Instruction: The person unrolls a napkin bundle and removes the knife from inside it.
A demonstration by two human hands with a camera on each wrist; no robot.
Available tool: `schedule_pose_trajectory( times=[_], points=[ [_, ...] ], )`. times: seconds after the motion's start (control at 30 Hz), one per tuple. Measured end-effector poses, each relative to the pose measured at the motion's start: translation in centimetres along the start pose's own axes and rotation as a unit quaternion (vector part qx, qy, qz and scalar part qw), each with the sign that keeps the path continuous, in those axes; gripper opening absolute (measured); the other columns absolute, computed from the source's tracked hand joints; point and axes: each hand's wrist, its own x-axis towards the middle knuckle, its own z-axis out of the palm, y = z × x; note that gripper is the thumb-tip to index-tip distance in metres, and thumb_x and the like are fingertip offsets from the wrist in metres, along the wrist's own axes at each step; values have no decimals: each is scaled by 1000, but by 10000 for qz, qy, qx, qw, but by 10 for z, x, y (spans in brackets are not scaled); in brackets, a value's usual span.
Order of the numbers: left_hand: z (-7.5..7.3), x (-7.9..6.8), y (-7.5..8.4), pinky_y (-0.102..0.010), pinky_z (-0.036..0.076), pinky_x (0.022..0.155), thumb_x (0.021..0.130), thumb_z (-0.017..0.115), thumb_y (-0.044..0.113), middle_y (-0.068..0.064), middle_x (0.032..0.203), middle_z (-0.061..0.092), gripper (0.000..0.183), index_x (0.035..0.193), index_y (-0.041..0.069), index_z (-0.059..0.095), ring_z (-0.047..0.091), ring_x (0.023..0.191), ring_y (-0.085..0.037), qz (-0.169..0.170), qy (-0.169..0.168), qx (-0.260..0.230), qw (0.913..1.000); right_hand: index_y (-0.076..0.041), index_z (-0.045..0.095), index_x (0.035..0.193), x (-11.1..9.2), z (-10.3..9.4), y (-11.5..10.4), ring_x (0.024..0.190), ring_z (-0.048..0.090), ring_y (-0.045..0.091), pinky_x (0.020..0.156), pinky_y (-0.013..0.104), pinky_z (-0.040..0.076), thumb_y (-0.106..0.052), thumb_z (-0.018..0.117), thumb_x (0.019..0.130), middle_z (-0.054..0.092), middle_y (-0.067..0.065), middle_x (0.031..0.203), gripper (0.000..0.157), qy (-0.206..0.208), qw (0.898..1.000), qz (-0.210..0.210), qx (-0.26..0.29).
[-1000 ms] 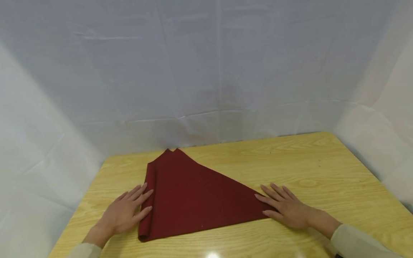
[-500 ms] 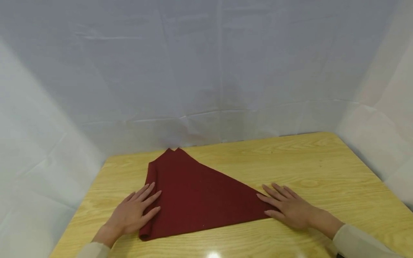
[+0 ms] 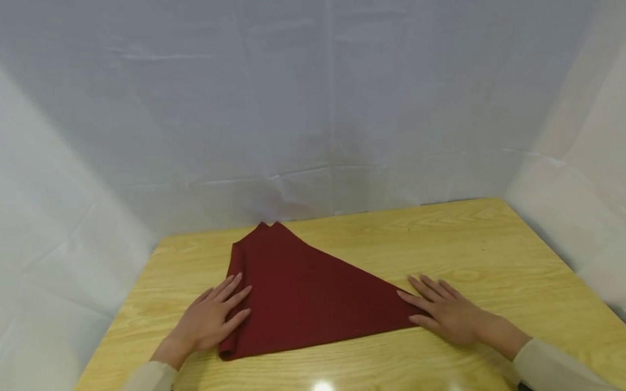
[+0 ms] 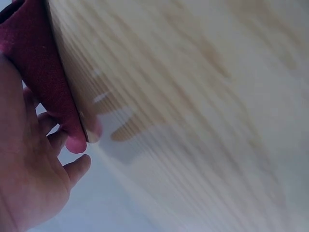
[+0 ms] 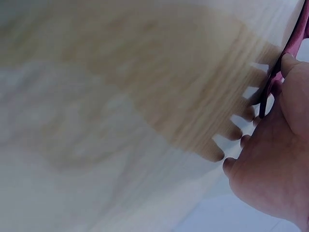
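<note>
A dark red cloth (image 3: 303,296), folded into a roughly triangular shape, lies on the wooden table. Along its left side the edge is turned into a roll (image 3: 237,259), whose near end shows a curl. My left hand (image 3: 204,321) rests on this roll with its fingers extended and slightly spread. At the cloth's pointed right end, the fingers of my right hand (image 3: 452,315) lie straight over the corner, hiding the tip. The left wrist view shows the cloth (image 4: 41,63) under the left fingers. In the right wrist view, only a sliver of cloth (image 5: 295,41) appears at the right hand.
The light wooden table (image 3: 464,244) has its back edge against a grey-white sheet (image 3: 313,108). Similar sheets hang at the left (image 3: 44,217) and right (image 3: 587,179). Two notched peaks of the cloth come close to the back edge.
The rolled left edge and my left hand have moved a little to the right. My right hand and the corner under it have also shifted slightly right.
</note>
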Motion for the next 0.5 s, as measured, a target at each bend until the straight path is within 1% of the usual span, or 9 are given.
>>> schedule_pose_trajectory(
  times=[0.07,0.13,0.17,0.2,0.23,0.27,0.33,0.4,0.5],
  points=[
    [1,3,3,-54,30,105,99,39,53,-10,152,32,57,143,17,49,28,139,-28,18,5,-12,10000,-24,35,150,-3,-1,3,142,15,32,113,44,1,-35,42,103,22,14,155,49,44,10000,1,-1],
    [2,8,6,-54,30,105,99,39,53,-10,152,32,57,143,17,48,28,139,-28,42,4,-30,10000,-24,36,150,-6,-3,5,141,17,34,110,52,10,-34,43,103,23,16,155,49,72,10000,7,-48],
    [2,10,7,-54,30,105,99,38,53,-10,152,31,57,143,17,48,28,139,-28,47,-8,-36,10000,-23,37,149,-8,-4,6,141,18,35,109,52,10,-34,44,103,23,16,154,49,92,9999,15,-45],
    [3,12,9,-54,30,105,99,38,53,-10,152,31,57,143,17,48,28,139,-28,55,-18,-35,10000,-23,37,149,-10,-4,8,141,19,35,111,48,6,-34,44,102,24,16,154,49,126,9999,40,-78],
    [3,14,10,-53,30,105,99,38,54,-10,152,31,58,143,18,48,27,139,-28,52,-32,-44,10000,-23,39,148,-12,-4,9,140,21,35,112,47,6,-34,45,102,26,17,153,48,164,9998,79,-107],
    [3,17,12,-53,30,106,99,37,54,-10,153,31,58,143,18,48,27,139,-27,53,-44,-49,10000,-23,39,148,-13,-5,11,140,21,35,112,46,3,-35,45,102,27,16,153,48,151,9996,91,-198],
    [3,22,16,-53,30,105,99,38,54,-10,152,31,58,143,18,48,27,139,-27,74,-58,-47,9999,-23,40,148,-18,-5,15,140,22,33,113,32,-7,-35,45,102,29,16,152,48,222,9993,130,-286],
    [3,27,20,-53,30,105,99,38,54,-10,152,31,58,142,18,49,28,139,-27,91,-58,-64,9999,-24,41,147,-21,-7,18,140,22,32,107,18,-14,-35,46,102,30,16,152,47,239,9991,224,-277],
    [4,35,26,-53,30,105,99,40,53,-11,152,32,57,142,17,50,28,139,-27,136,-46,-77,9999,-25,42,147,-27,-12,20,140,22,33,108,20,-12,-35,47,101,30,15,152,47,255,9989,357,-176]
  ],
)
